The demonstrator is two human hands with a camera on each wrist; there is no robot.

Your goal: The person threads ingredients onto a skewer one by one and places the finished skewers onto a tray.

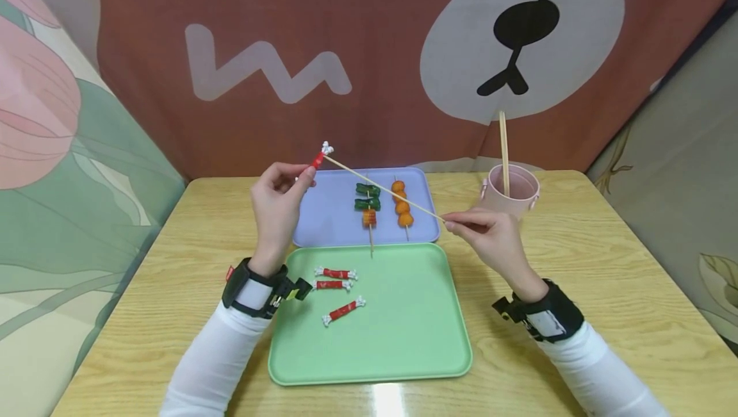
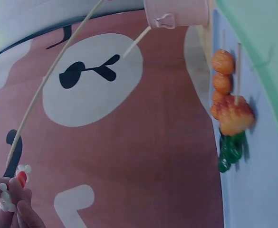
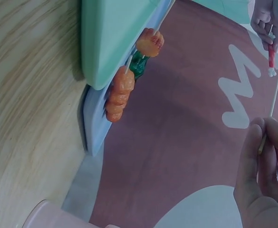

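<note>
My left hand pinches a small red stick-shaped piece with white knobbly ends, raised over the far tray. Between the thumb and fingers of my right hand is the end of a thin wooden skewer. It slants up to the left, its far tip right beside the red piece. In the right wrist view a narrow gap shows between the skewer tip and the piece's white end. Three similar red pieces lie on the left half of the green tray.
Behind it a lavender tray bears a skewer of orange balls and one with green pieces and an orange-brown chunk. A pink bucket holding wooden skewers stands at the back right. A printed curtain hangs behind the table.
</note>
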